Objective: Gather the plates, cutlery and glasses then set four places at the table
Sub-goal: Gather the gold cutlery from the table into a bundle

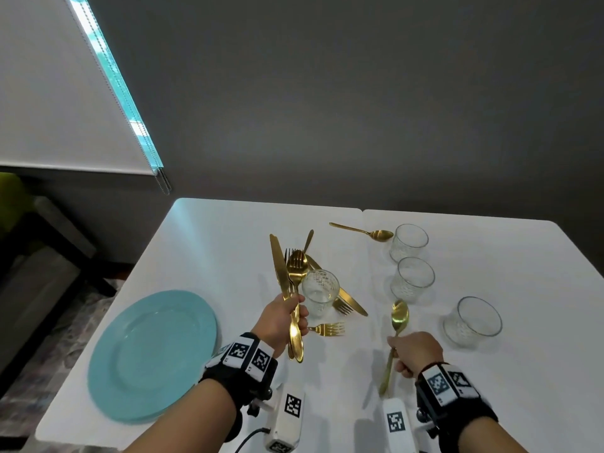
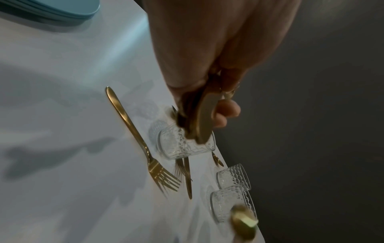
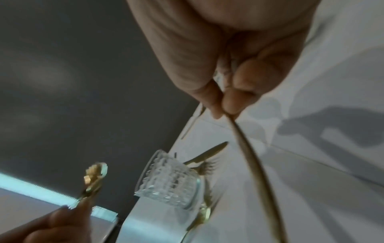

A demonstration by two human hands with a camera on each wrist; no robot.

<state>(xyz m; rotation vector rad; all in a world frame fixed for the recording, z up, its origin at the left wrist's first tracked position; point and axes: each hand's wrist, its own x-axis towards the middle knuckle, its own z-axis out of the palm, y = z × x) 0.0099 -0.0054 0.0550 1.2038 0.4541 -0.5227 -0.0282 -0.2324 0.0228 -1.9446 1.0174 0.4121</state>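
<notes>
Left hand (image 1: 283,318) gripping cutlery bundle (image 1: 292,276), right hand (image 1: 414,353) w/ spoon (image 1: 399,317)

Daylight enters through a bright teal strip beside the window blind (image 1: 58,86), far left of the left hand (image 1: 282,318), and lays a pale sheen on the white table (image 1: 209,243). The grey wall stays dim. Soft shadows fall right of the glasses (image 1: 412,278). The head view bends straight edges toward its borders. Both wrist views are dim, grainy and motion-blurred; the spoon (image 2: 244,223) in the right hand (image 3: 218,49) smears, with glare on its bowl
</notes>
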